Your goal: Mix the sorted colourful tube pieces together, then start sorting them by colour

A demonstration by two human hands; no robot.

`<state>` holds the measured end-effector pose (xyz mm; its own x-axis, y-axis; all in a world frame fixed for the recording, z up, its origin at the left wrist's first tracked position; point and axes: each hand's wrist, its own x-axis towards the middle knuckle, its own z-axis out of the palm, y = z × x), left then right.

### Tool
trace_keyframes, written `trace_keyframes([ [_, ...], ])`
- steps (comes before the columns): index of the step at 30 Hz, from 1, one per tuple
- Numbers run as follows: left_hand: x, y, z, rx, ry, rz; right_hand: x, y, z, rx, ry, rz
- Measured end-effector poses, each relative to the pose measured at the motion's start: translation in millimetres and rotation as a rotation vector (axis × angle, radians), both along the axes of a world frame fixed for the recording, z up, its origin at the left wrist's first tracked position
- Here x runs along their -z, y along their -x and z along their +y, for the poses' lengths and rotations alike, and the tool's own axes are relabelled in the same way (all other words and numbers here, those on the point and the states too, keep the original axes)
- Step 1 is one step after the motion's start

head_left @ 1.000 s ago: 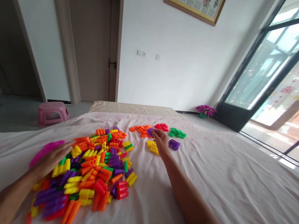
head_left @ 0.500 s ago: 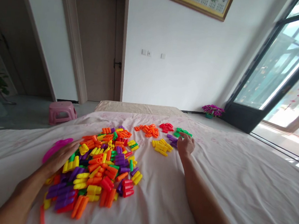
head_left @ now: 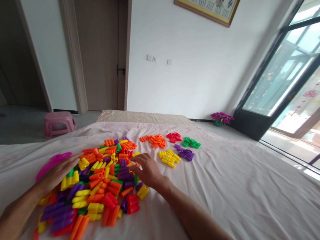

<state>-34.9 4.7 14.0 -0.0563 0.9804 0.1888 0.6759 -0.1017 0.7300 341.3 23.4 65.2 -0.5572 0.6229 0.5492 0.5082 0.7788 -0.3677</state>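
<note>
A big mixed heap of plastic bullet-shaped building blocks (head_left: 105,184) in orange, yellow, purple, red and green lies on the cloth. My left hand (head_left: 63,169) rests with fingers stretched along the heap's upper left edge, beside a bright pink plastic thing (head_left: 51,164) that it partly covers. Over the heap's right edge reaches my right hand (head_left: 148,169), thumb and fingers apart, close to purple and green blocks; its fingertips partly hide what lies beneath. Farther back are single-colour groups: orange blocks (head_left: 155,140), red blocks (head_left: 173,137), green blocks (head_left: 191,142), yellow blocks (head_left: 169,158) and purple blocks (head_left: 185,153).
A pale, wrinkled cloth (head_left: 227,187) covers the table. Beyond its far edge stands a beige-covered surface (head_left: 146,117). A pink stool (head_left: 59,123) is on the floor at left, and a pot of magenta flowers (head_left: 221,118) stands by the glass door.
My right hand has moved left from the purple and green groups to the heap's right edge. More purple blocks now show in their group. My left hand stays at the heap.
</note>
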Motion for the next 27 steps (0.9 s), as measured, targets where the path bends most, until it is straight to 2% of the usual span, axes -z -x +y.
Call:
trace_keyframes([
  [4,3.7,2,2,0.018,0.018,-0.089,6.7,9,-5,0.059,0.014,-0.096],
  [9,2.1,1,1,0.004,0.042,-0.131,15.2,12,-2,0.075,0.097,-0.027],
  [14,-0.6,0,0,0.027,0.015,-0.137,22.7,14,1,0.049,0.327,0.27],
  [17,-0.5,0,0,0.018,0.006,-0.126,23.4,5,18,-0.012,0.469,0.542],
  [20,-1.1,-1,0,0.01,-0.002,-0.119,15.5,-23,48,0.018,0.466,0.769],
  [22,-1.5,-1,-1,0.008,0.004,-0.113,8.1,-53,69,0.115,0.405,0.836],
  [25,0.4,1,1,0.006,0.02,-0.098,1.4,-105,91,0.383,0.289,0.837],
  [27,3.7,4,3,0.011,0.015,-0.089,2.5,-139,98,0.614,0.192,0.8],
])
